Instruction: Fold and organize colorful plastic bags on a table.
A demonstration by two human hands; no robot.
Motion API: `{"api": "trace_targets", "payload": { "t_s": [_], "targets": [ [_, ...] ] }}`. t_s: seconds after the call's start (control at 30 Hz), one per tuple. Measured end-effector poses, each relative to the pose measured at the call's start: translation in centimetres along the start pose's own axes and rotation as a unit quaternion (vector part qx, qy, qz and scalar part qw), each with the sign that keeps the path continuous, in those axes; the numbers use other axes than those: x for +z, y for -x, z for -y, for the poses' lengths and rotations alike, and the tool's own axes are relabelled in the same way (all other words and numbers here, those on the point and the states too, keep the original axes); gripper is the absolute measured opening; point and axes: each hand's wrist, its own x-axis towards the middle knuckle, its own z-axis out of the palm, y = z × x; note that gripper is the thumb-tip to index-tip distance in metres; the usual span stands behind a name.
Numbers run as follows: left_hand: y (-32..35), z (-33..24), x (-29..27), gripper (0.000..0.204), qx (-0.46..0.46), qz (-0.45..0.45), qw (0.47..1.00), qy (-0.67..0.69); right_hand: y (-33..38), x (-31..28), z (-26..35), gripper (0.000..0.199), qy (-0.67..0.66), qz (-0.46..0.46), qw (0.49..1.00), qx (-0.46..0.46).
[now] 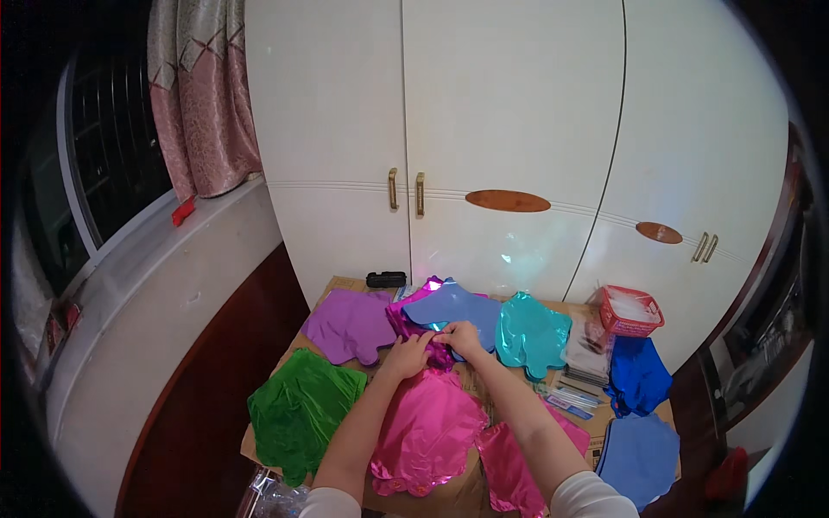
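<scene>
Near the middle of the cardboard-covered table, my left hand [413, 354] and my right hand [462, 339] are close together. The fingers of both are closed on a shiny magenta foil piece [440, 356], which looks like a flat, uninflated foil balloon. Its full outline is hidden by my hands and the sheets around it. Just beyond my hands lies a grey-blue foil piece [458, 304], partly over more magenta foil [401, 319]. A bright pink foil piece [427, 423] spreads out between my forearms. Another pink one [509, 470] is partly under my right forearm.
Purple [345, 326] and green foil [302, 410] lie on the left. Teal [531, 337], royal blue [641, 375] and periwinkle foil [639, 457] lie on the right, near a red basket [630, 326] and clear packets [589, 350]. A black case [386, 279] sits by the white cabinet [509, 104].
</scene>
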Motion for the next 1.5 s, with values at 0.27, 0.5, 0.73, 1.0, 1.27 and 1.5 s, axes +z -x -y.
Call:
{"api": "trace_targets", "payload": {
  "t_s": [0.27,0.5,0.73,1.0,1.27,1.5],
  "targets": [
    [0.7,0.6,0.9,0.032,0.107,-0.123,0.980,-0.112,-1.3,0.2,-2.7,0.018,-0.204,-0.017,0.975,0.083],
    [-0.2,2.0,2.8,0.039,0.031,-0.003,0.994,-0.105,-6.6,-7.3,-3.8,0.027,-0.397,-0.271,0.863,0.159],
    [0.0,1.3,2.1,0.042,0.010,0.009,0.996,-0.087,-3.4,-16.4,11.1,0.014,-0.170,-0.408,0.877,-0.189],
    [5.0,1.2,-0.8,0.055,0.055,-0.034,0.994,-0.087,-3.3,1.0,20.2,0.012,0.289,-0.033,0.779,-0.556],
    [17.8,3.9,-8.1,0.047,-0.052,0.075,0.995,0.030,-0.1,15.5,14.2,0.015,0.297,0.162,0.767,-0.545],
    [19.3,10.1,-8.4,0.042,-0.120,-0.027,0.992,0.024,-0.2,17.2,11.7,0.015,0.247,0.131,0.817,-0.504]
  ]
}}
